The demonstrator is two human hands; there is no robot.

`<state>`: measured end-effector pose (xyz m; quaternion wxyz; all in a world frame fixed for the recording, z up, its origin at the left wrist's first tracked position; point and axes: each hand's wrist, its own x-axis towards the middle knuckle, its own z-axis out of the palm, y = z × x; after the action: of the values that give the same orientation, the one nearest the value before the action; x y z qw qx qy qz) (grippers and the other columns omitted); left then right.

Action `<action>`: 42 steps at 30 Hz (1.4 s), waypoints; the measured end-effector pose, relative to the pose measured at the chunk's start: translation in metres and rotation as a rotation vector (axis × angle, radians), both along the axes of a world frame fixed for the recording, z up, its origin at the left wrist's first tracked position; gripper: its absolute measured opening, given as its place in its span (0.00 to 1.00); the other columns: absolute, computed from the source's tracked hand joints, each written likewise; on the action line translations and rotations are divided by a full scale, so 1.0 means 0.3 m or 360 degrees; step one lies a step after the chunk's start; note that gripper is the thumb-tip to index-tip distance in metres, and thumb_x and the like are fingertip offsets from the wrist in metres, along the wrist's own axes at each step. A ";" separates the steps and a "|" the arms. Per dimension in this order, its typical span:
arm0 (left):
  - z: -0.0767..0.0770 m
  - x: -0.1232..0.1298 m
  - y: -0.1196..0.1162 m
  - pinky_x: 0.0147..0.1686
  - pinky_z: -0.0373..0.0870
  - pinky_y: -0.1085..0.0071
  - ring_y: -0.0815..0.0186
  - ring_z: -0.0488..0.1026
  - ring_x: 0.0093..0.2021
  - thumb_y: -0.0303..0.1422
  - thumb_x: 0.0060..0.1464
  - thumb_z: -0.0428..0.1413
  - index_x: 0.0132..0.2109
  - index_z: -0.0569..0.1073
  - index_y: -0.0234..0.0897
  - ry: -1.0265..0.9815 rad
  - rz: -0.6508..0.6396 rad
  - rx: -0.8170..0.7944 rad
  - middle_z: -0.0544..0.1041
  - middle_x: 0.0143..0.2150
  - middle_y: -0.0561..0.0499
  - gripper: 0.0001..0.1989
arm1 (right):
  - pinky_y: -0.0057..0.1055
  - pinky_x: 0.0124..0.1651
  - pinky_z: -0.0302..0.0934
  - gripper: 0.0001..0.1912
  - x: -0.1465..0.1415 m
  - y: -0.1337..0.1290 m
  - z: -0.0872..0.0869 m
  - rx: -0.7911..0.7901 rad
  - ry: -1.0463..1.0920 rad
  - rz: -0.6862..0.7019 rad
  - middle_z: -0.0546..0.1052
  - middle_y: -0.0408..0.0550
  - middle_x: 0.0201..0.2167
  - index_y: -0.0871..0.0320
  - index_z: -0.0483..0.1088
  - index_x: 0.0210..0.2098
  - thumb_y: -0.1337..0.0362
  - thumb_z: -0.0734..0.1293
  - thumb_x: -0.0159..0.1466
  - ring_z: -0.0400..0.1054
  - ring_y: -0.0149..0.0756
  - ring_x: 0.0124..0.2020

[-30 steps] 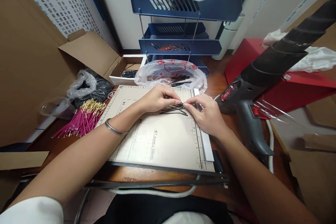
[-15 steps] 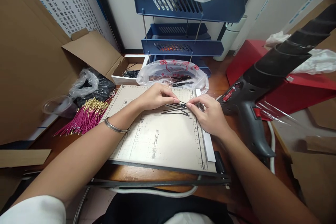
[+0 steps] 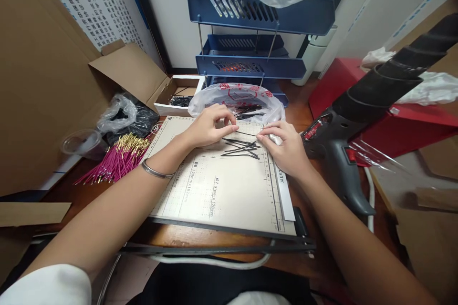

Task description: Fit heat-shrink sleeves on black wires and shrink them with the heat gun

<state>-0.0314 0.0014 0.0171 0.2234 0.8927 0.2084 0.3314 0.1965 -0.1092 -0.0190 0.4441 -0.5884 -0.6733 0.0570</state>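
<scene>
Between my two hands a thin black wire (image 3: 247, 133) is stretched just above the board. My left hand (image 3: 211, 126) pinches its left end between thumb and forefinger. My right hand (image 3: 282, 145) pinches the other end with thumb and fingertips. Below the fingertips, several similar short black wires (image 3: 241, 148) lie crossed in a loose pile. They rest on a cream paper cutter board (image 3: 232, 190) printed with grid lines and sizes. A white strip marked "Cutter" (image 3: 282, 186) runs along the board's right side, under my right hand.
Purple wires with gold ends (image 3: 118, 157) lie at the left. Behind the board are a plastic bag (image 3: 203, 100) and an open cardboard box (image 3: 159, 109) holding black wires. A blue shelf rack (image 3: 246, 66) stands farther back. A heat gun (image 3: 339, 143) is at the right, by a red box (image 3: 415, 119).
Both hands have shifted slightly up and away from the pile. One black wire is now held apart from the others, spanning between the fingertips.
</scene>
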 end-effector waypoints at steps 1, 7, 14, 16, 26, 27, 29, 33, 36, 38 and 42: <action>-0.002 0.000 0.001 0.42 0.65 0.66 0.64 0.70 0.37 0.41 0.61 0.60 0.35 0.79 0.36 0.0022 -0.0027 0.0056 0.79 0.34 0.49 0.13 | 0.50 0.58 0.63 0.05 0.002 0.010 -0.005 -0.0020 -0.0022 0.0012 0.81 0.51 0.45 0.52 0.82 0.34 0.61 0.72 0.64 0.72 0.49 0.51; -0.022 0.006 0.007 0.45 0.64 0.64 0.62 0.70 0.38 0.40 0.61 0.59 0.34 0.78 0.37 0.0144 -0.0134 0.0123 0.78 0.33 0.50 0.12 | 0.58 0.64 0.60 0.07 0.017 0.014 -0.020 -0.0073 -0.0122 0.0057 0.78 0.53 0.56 0.51 0.83 0.36 0.61 0.71 0.66 0.69 0.54 0.60; -0.033 0.007 0.013 0.45 0.65 0.64 0.62 0.72 0.38 0.37 0.61 0.59 0.35 0.79 0.36 0.0178 -0.0224 0.0063 0.78 0.34 0.49 0.10 | 0.60 0.66 0.59 0.05 0.021 -0.004 -0.019 -0.0041 -0.0153 0.0130 0.76 0.54 0.58 0.50 0.83 0.36 0.62 0.72 0.64 0.67 0.55 0.62; -0.033 0.007 0.011 0.45 0.66 0.64 0.62 0.72 0.39 0.38 0.61 0.59 0.36 0.80 0.36 0.0204 -0.0222 0.0035 0.79 0.34 0.48 0.10 | 0.62 0.67 0.58 0.05 0.018 0.000 -0.020 -0.0092 -0.0151 0.0138 0.75 0.54 0.59 0.51 0.82 0.35 0.62 0.72 0.64 0.67 0.55 0.63; -0.034 0.014 -0.007 0.48 0.67 0.63 0.60 0.73 0.42 0.40 0.60 0.62 0.40 0.83 0.37 0.0267 -0.0289 0.0018 0.80 0.38 0.47 0.11 | 0.61 0.68 0.57 0.06 0.021 -0.003 -0.008 -0.0112 -0.0080 0.0172 0.76 0.52 0.60 0.51 0.79 0.33 0.59 0.71 0.65 0.66 0.55 0.65; -0.035 0.015 -0.007 0.48 0.67 0.63 0.60 0.73 0.42 0.40 0.60 0.62 0.40 0.83 0.37 0.0250 -0.0289 0.0042 0.80 0.38 0.46 0.11 | 0.61 0.68 0.57 0.06 0.021 -0.005 -0.007 -0.0065 -0.0071 0.0163 0.77 0.52 0.59 0.51 0.78 0.33 0.60 0.70 0.66 0.66 0.54 0.65; -0.036 0.020 -0.008 0.47 0.67 0.63 0.60 0.74 0.43 0.39 0.62 0.62 0.40 0.83 0.37 0.0212 -0.0287 0.0091 0.81 0.38 0.46 0.10 | 0.60 0.68 0.58 0.05 0.019 -0.009 -0.006 0.0007 -0.0056 0.0136 0.78 0.52 0.58 0.51 0.77 0.34 0.60 0.69 0.66 0.66 0.54 0.65; -0.035 0.032 -0.014 0.45 0.67 0.64 0.62 0.74 0.38 0.39 0.65 0.60 0.42 0.84 0.38 0.0140 -0.0256 0.0158 0.82 0.34 0.47 0.11 | 0.60 0.67 0.59 0.05 0.014 -0.014 -0.007 0.0055 -0.0051 0.0118 0.79 0.51 0.55 0.51 0.76 0.35 0.61 0.69 0.66 0.67 0.53 0.65; -0.033 0.039 -0.021 0.44 0.67 0.64 0.64 0.74 0.35 0.36 0.66 0.58 0.42 0.84 0.38 0.0123 -0.0249 0.0157 0.82 0.34 0.48 0.11 | 0.58 0.65 0.60 0.05 0.009 -0.017 -0.004 0.0082 -0.0055 0.0128 0.80 0.51 0.54 0.51 0.76 0.34 0.60 0.69 0.67 0.70 0.53 0.62; -0.031 0.043 -0.026 0.43 0.68 0.65 0.64 0.74 0.35 0.35 0.66 0.57 0.41 0.84 0.37 0.0103 -0.0233 0.0155 0.83 0.34 0.47 0.11 | 0.57 0.64 0.60 0.04 0.004 -0.022 0.002 0.0113 -0.0066 0.0143 0.82 0.51 0.51 0.51 0.76 0.37 0.60 0.69 0.66 0.73 0.51 0.58; -0.026 0.049 -0.040 0.40 0.67 0.66 0.63 0.74 0.34 0.35 0.65 0.58 0.41 0.84 0.37 0.0025 -0.0188 0.0188 0.83 0.33 0.47 0.10 | 0.58 0.68 0.54 0.07 -0.009 -0.035 0.017 0.0083 -0.0123 0.0142 0.84 0.47 0.45 0.49 0.76 0.43 0.58 0.72 0.65 0.75 0.49 0.51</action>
<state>-0.0167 -0.0105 0.0092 0.1877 0.9176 0.1372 0.3225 0.1937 -0.1198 -0.0141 0.4299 -0.5479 -0.7167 0.0364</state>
